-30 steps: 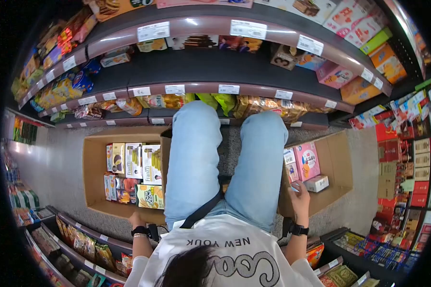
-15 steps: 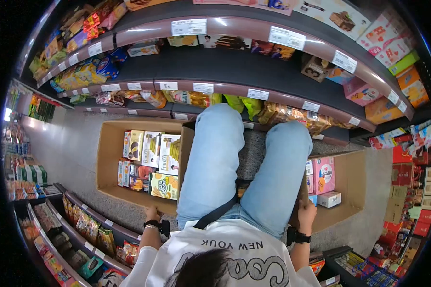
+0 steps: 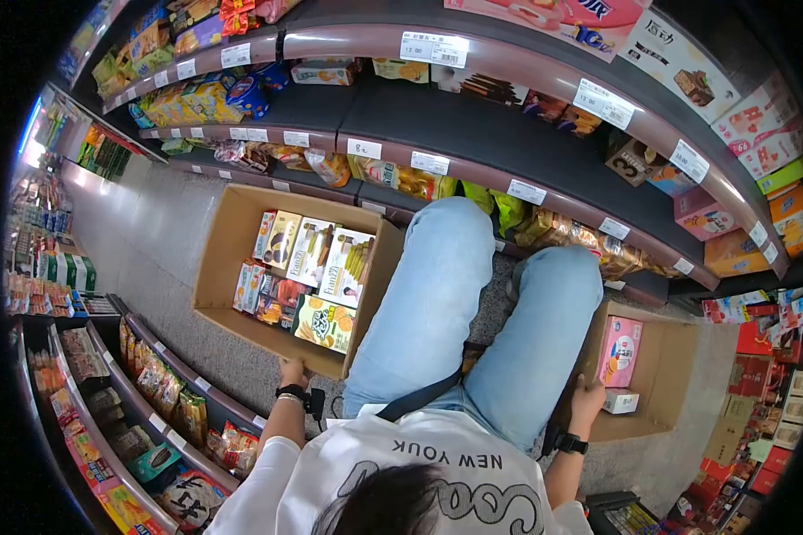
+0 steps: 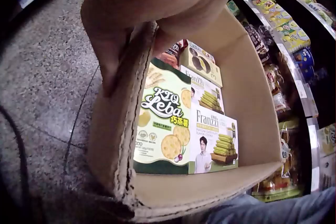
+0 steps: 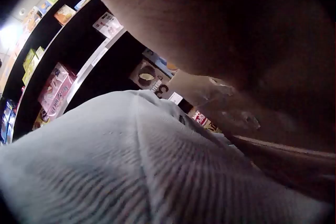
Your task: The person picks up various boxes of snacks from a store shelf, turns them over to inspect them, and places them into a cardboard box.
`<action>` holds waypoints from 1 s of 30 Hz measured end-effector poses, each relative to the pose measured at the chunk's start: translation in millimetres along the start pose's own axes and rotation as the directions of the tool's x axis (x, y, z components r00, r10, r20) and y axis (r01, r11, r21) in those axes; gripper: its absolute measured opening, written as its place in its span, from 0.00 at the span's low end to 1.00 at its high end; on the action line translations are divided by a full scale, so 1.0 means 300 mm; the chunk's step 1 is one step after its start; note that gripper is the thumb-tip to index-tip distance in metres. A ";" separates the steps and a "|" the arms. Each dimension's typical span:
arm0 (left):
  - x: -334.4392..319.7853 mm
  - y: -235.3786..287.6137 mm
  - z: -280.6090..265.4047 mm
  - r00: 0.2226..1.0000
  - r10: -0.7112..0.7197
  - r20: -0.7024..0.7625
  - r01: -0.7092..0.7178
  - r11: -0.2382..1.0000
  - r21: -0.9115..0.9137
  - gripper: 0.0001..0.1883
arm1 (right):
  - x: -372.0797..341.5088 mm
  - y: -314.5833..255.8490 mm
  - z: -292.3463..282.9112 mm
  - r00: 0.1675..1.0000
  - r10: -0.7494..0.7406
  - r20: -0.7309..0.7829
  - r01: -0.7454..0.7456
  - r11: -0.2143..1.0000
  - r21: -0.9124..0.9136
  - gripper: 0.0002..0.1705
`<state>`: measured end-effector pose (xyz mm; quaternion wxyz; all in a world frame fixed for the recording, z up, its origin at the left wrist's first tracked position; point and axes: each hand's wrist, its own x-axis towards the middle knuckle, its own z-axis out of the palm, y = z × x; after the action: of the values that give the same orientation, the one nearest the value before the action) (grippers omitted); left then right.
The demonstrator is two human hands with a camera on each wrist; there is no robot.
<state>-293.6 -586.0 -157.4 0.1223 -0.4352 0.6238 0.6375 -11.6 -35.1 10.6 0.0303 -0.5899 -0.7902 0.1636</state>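
My left hand (image 3: 293, 373) grips the near wall of the left cardboard box (image 3: 207, 283), thumb on one side of the cardboard and fingers on the other, as the left wrist view shows. Inside lie several cookie boxes, among them a green KTO Leba box (image 4: 164, 121) and white Franzzi boxes (image 4: 214, 142). Over on the right, my right hand (image 3: 587, 403) holds the near-left edge of a second cardboard box (image 3: 669, 357). That one contains a pink box (image 3: 619, 350) and a small white box (image 3: 621, 400). The right wrist view shows this hand close up, its fingertips hidden.
Two jeans-clad legs (image 3: 426, 285) stand between the boxes. Ahead are dark shelves (image 3: 401, 111) of packaged snacks with price tags. Behind on the left, a low shelf (image 3: 165, 401) holds more packets. Grey speckled floor (image 3: 156, 241) shows left of the left box.
My right hand has drawn back from the small white box to the right box's edge. The head view has turned, and both boxes appear slanted and farther right in it.
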 end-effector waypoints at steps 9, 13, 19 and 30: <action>0.088 -0.033 -0.078 0.973 -0.127 0.192 0.136 0.990 -0.032 0.28 | 0.087 -0.090 -0.007 1.000 0.027 0.007 -0.027 0.995 0.091 0.15; 0.210 -0.060 -0.129 0.919 -0.164 0.358 0.167 0.986 0.023 0.16 | 0.134 0.001 0.051 0.960 -0.240 -0.144 0.272 0.921 0.278 0.14; 0.211 -0.018 -0.104 0.855 -0.208 0.475 -0.228 0.672 0.705 0.15 | 0.060 -0.039 -0.034 0.994 -0.108 0.033 0.104 0.989 0.103 0.23; 0.082 0.028 -0.020 0.704 -0.224 0.674 -0.697 -0.038 0.716 0.18 | 0.015 -0.034 -0.050 0.998 -0.002 0.068 -0.003 0.997 0.079 0.22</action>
<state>-311.6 -602.7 -168.0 0.4598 0.1526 0.8660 0.1237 -18.7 -30.0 27.0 0.0268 -0.5825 -0.7836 0.2146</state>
